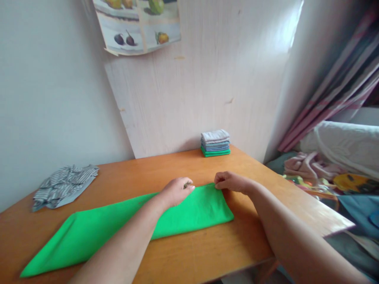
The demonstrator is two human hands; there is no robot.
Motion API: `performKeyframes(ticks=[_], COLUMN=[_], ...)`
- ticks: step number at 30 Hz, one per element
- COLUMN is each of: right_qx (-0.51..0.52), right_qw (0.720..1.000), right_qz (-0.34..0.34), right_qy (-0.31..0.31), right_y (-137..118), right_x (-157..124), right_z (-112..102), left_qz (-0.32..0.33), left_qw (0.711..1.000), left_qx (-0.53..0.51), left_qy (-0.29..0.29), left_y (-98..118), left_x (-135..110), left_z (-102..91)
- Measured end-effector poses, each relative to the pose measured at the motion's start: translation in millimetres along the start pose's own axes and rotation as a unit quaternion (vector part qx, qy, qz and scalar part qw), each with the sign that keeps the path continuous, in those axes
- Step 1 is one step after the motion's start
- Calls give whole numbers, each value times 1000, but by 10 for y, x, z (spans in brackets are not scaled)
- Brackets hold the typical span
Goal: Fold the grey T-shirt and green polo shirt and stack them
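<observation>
A bright green cloth (195,213), folded into a long strip, lies across the wooden table in front of me. My right hand (229,182) pinches its far right corner, thumb and fingers pressed together. My left hand (177,192) is at the far edge of the same cloth, a short way left of the right one. Its fingers are curled with the thumb on the cloth's edge, and the fingertips are partly hidden. My left forearm crosses over the middle of the cloth and covers part of it.
A stack of folded cloths (215,142), grey, blue and green, stands by the wall at the back. A crumpled striped garment (66,183) lies on the left of the table (204,256). Beyond the table's right edge are a curtain (328,86) and heaped bedding (349,146).
</observation>
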State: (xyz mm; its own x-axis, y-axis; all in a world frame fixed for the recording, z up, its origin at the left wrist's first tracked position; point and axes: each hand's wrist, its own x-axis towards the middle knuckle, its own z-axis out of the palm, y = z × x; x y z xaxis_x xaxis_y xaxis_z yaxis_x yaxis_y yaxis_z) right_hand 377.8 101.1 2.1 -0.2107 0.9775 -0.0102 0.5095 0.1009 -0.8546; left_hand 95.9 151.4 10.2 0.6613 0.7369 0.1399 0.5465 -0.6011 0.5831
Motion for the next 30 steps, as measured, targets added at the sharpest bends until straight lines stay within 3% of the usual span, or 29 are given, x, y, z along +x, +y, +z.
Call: performKeyframes(ticks=[3,7,10,13,16,24,30], right_qx=[121,271,324,345,343,184,113], right_qw=[993,962,946,936,934,979,993], right_qz=[-15,-18,13,66,94,17,34], right_qy=[0,-10,-14,-20,-41,-81,1], right_y=[-49,-81,-50,-8,0,-113,-92], right_x=[3,4,30,63,64,-54,17], right_z=[32,96,133,156,154,71,134], left_qz=[-1,-14,-43,-69,-73,-52,-72], left_qw=[999,996,988,985,985,992,991], left_qx=[-39,-70,-103,-116,-131,-111,-112], left_qy=[-27,-61,-103,-104,-86,31,35], left_y=[108,206,212,189,176,80,67], left_x=[160,289,327,329,328,385,372], left_z=[82,104,116,125,121,262,291])
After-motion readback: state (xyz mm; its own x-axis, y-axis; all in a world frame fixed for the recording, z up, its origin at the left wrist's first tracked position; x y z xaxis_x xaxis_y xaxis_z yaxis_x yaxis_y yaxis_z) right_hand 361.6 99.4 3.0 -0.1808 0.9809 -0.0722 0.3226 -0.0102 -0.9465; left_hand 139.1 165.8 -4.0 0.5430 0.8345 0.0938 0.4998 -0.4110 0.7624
